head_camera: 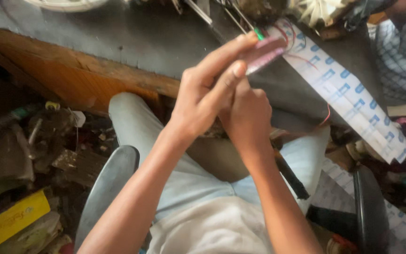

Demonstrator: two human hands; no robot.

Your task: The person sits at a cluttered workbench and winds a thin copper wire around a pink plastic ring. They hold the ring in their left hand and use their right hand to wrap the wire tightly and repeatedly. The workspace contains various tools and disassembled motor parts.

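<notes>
So I've got this little pinkish flat piece (265,52) pinched between the thumb and first finger of my left hand (203,96), held up over the edge of the dark bench (156,37), right where the long white strip with blue marks (353,96) starts. Thin red wires (301,59) run off it along that strip, and there's a bit of green (258,34) poking out just behind my fingertip. My right hand (246,117) sits tucked under the left, fingers curled in; honestly I cannot tell what it's gripping, if anything, since the left hand covers it. A black stick-like tool (291,178) lies across my lap below.

Worry from here: my pinch is only on the tip of the piece, so a small twist could let it slip, or tug those red wires loose at the joint. The strip also hangs off the bench edge and could drag everything down. Floor's a pile of scrap (38,141), so anything dropped is gone
</notes>
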